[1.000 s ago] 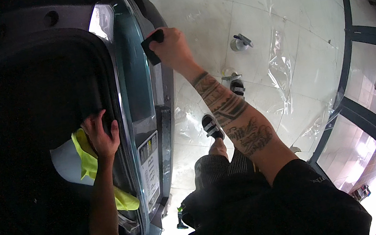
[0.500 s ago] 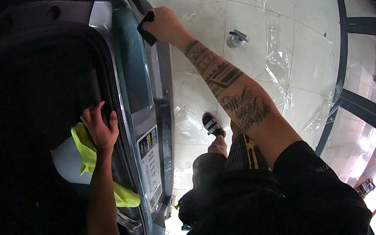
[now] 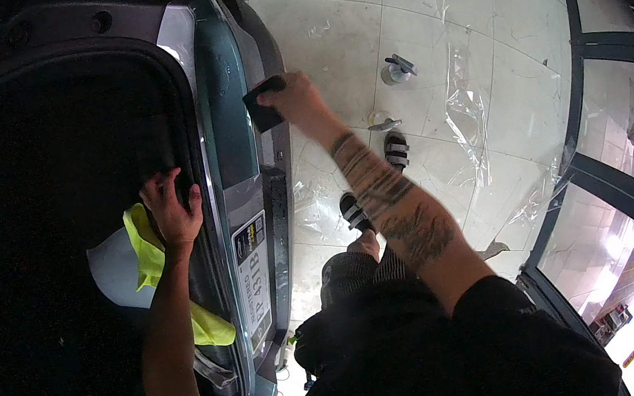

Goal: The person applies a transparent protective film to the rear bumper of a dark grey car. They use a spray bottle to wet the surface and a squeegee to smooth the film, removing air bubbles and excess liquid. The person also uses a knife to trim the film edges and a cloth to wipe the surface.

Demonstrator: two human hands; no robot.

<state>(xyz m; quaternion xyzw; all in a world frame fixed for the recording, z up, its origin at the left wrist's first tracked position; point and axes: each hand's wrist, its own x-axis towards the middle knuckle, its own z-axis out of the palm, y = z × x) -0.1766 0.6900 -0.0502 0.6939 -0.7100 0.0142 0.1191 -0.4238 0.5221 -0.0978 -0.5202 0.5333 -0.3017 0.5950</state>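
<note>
My right hand (image 3: 299, 100) is closed around a flat black squeegee card (image 3: 265, 116). The card's edge is against or just off the glossy blue-grey tail light (image 3: 223, 96) on the rear of a grey car; the exact contact cannot be made out. Inside the open trunk, my left hand (image 3: 174, 215) rests near the rubber-sealed sill (image 3: 195, 143), thumb and fingers apart, holding nothing visible. Beneath and beside that wrist lies a neon yellow cloth (image 3: 146, 247). A pale grey rounded piece (image 3: 113, 270) sits partly under the cloth in the dark trunk.
Below the tail light is a license plate (image 3: 256, 296). On the tiled floor (image 3: 332, 36) stand a container with a dark top (image 3: 398, 69) and a smaller clear one (image 3: 381, 118). Crumpled clear film (image 3: 466, 114) lies there too. Dark-framed glass doors (image 3: 620, 55) line the right side.
My right hand has moved down along the tail light toward me, carrying the squeegee card. The other foot and a second container now show on the floor. My left hand stays about the same.
</note>
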